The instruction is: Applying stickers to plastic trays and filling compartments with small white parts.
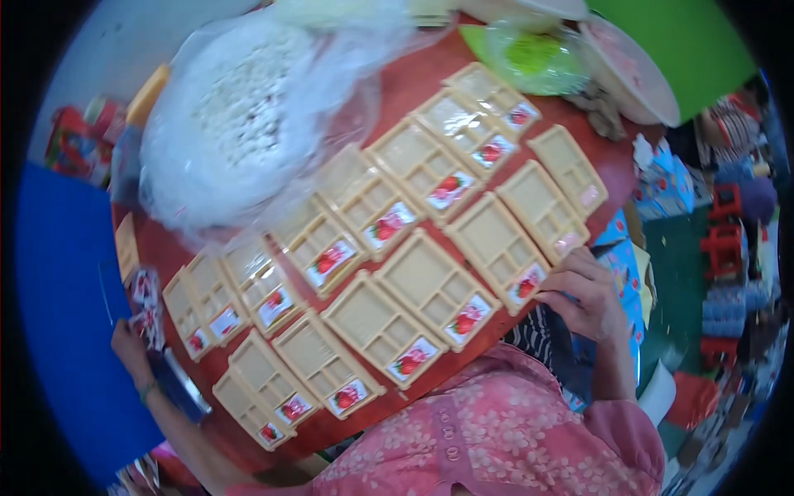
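Observation:
Two slanting rows of cream plastic compartment trays (401, 326) lie across the round red table (397, 87). Most carry a small strawberry-printed card (415, 355) in the compartment at their near end. My right hand (589, 293) is at the near right, fingers bent and pinched together beside the near end of a tray (494, 236); whatever they hold is hidden. At the far left, my left hand (131, 354) is beside a loose pile of printed cards (147, 307) at the table's rim. Its fingers are too small and dark to make out.
A large clear plastic bag of small white pieces (248, 107) covers the back left. Toward the back right are a bag of green pieces (533, 54) and a pale basin (633, 70). A dark flat box (180, 384) stands by my left forearm. Blue cartons (662, 186) stand beyond the right edge.

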A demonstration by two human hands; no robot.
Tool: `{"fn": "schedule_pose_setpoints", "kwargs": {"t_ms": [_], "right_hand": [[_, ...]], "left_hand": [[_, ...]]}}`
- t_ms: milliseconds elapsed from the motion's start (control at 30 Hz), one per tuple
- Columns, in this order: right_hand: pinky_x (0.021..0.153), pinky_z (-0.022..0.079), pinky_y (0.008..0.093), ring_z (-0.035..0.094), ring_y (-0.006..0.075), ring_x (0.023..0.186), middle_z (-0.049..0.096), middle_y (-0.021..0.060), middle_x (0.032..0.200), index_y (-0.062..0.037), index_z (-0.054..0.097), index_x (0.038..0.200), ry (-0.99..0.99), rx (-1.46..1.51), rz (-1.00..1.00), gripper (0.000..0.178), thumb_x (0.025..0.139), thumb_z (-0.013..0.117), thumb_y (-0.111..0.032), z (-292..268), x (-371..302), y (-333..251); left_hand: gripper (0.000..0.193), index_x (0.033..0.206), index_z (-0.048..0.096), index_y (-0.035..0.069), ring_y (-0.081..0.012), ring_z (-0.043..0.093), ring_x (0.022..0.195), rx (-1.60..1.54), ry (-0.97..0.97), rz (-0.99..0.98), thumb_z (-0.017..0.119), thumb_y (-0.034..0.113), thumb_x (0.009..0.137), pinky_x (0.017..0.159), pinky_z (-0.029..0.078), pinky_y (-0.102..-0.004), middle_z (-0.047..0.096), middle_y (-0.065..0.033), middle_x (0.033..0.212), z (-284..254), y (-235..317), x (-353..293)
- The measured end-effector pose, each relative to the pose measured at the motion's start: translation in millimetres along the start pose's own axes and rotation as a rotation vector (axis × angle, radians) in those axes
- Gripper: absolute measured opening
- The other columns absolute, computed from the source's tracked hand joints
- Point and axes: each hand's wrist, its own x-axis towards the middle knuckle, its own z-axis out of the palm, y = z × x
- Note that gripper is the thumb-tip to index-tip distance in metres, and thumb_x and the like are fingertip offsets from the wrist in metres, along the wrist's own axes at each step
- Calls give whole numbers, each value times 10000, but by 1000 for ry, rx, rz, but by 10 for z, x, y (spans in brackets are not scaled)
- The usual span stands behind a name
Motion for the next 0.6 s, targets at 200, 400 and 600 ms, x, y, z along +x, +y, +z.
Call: {"fn": "schedule_pose_setpoints", "kwargs": {"t_ms": [200, 400, 600], "right_hand": [[689, 474, 346, 609, 263, 781, 634, 78, 814, -46, 672, 834, -19, 159, 1, 169, 696, 768, -64, -46, -182, -10], [636, 477, 311, 607, 227, 703, 635, 78, 801, -37, 654, 835, -31, 398, -88, 133, 739, 745, -52, 112, -74, -138], [694, 495, 280, 631, 177, 758, 651, 109, 945, 7, 596, 1080, 3, 673, 119, 338, 764, 715, -15, 60, -125, -145]], "left_hand": [[135, 846, 586, 13, -240, 516, 568, -12, 205, -60, 620, 142, 865, 550, 410, -371, 583, -157, 688, -490, 279, -38], [62, 902, 636, -1, -95, 579, 691, -1064, 67, 15, 630, 53, 873, 604, 446, -237, 648, -32, 780, -1205, 2297, -690], [89, 923, 629, -7, -97, 632, 705, -1537, -609, 100, 638, -12, 835, 570, 446, -193, 675, -81, 828, -1461, 4060, -1447]]}}
